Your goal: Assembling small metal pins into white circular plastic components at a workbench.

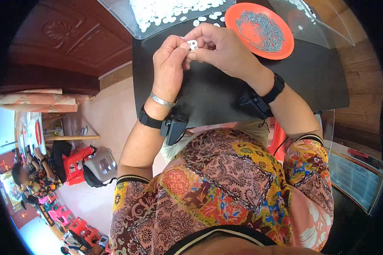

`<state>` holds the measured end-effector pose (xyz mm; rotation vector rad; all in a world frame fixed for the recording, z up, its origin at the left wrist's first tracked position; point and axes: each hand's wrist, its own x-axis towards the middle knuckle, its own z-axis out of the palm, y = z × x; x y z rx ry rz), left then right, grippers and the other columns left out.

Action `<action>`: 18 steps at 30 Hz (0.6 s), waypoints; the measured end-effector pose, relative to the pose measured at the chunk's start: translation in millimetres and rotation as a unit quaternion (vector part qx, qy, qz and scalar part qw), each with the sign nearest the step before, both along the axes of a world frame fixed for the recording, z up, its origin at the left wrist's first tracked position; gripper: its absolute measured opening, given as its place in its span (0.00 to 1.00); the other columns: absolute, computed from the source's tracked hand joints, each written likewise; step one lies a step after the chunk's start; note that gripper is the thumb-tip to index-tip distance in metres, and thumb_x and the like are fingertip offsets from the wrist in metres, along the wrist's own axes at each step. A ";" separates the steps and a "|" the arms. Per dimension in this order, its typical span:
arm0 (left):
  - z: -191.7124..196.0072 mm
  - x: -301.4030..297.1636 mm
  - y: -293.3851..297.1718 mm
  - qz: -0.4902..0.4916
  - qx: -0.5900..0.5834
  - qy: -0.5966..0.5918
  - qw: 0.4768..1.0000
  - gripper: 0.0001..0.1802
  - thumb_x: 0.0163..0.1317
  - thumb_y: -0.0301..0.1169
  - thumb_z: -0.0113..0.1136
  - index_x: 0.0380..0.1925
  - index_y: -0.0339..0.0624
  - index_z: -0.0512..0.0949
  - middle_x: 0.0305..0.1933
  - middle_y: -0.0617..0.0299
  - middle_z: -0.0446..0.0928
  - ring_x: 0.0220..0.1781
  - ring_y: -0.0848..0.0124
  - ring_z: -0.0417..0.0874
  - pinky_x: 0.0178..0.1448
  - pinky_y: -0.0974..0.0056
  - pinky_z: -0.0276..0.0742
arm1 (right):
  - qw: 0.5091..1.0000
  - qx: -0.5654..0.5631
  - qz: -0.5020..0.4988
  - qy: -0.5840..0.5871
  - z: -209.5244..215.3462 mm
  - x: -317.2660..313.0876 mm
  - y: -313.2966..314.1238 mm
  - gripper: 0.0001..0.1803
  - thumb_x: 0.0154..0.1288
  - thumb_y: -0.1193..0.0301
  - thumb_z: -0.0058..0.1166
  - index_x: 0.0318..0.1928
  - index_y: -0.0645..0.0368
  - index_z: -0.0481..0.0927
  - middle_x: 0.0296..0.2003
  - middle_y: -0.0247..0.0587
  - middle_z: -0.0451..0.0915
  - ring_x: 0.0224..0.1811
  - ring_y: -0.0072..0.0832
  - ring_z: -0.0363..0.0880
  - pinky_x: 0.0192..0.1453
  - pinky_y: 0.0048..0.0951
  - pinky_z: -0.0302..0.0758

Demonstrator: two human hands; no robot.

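Observation:
My left hand (170, 61) and my right hand (227, 51) meet over the black table, close to the tray. Between their fingertips is a small white plastic piece (193, 43) with dark holes in it. The left thumb and fingers pinch its left side, and the right fingers close on it from the right. Fingers cover part of the piece, so its full shape is hidden. Just beyond the hands, several similar white oval pieces (202, 18) lie loose on the table. An orange-red plate (287, 32) to the right holds many thin grey metal pieces (261, 32) resembling screws.
A clear plastic tray (137, 33) heaped with white pieces stands at the far edge. Another clear container (334, 27) is at far right. The black tabletop (208, 91) ends near my body. Red stools (78, 163) and another person (40, 180) are off to the left.

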<state>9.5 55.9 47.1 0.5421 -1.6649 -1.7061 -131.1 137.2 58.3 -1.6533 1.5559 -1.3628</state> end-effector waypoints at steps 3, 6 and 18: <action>-1.1 -0.8 -1.9 -0.010 0.014 0.012 1.000 0.09 0.64 0.30 0.48 0.26 0.40 0.72 0.21 0.70 0.68 0.22 0.83 0.65 0.25 0.76 0.61 | 1.000 0.001 -0.002 -0.002 2.3 0.2 0.3 0.12 0.59 0.72 0.59 0.44 0.59 0.77 0.26 0.24 0.72 0.28 0.10 0.68 0.32 0.15 0.67; 0.3 -0.6 -2.0 -0.023 0.029 0.028 0.999 0.10 0.64 0.31 0.47 0.26 0.40 0.72 0.21 0.70 0.68 0.21 0.83 0.65 0.24 0.77 0.60 | 1.000 -0.014 0.000 -0.002 5.7 0.7 1.7 0.12 0.58 0.72 0.60 0.43 0.59 0.79 0.25 0.25 0.73 0.28 0.11 0.69 0.33 0.16 0.68; 0.5 0.0 -1.3 -0.035 0.067 0.047 0.996 0.11 0.64 0.33 0.45 0.27 0.41 0.72 0.19 0.68 0.69 0.19 0.81 0.66 0.24 0.76 0.59 | 0.993 -0.071 -0.010 0.089 4.7 0.5 0.7 0.12 0.58 0.73 0.60 0.43 0.59 0.79 0.25 0.33 0.79 0.26 0.16 0.74 0.32 0.19 0.71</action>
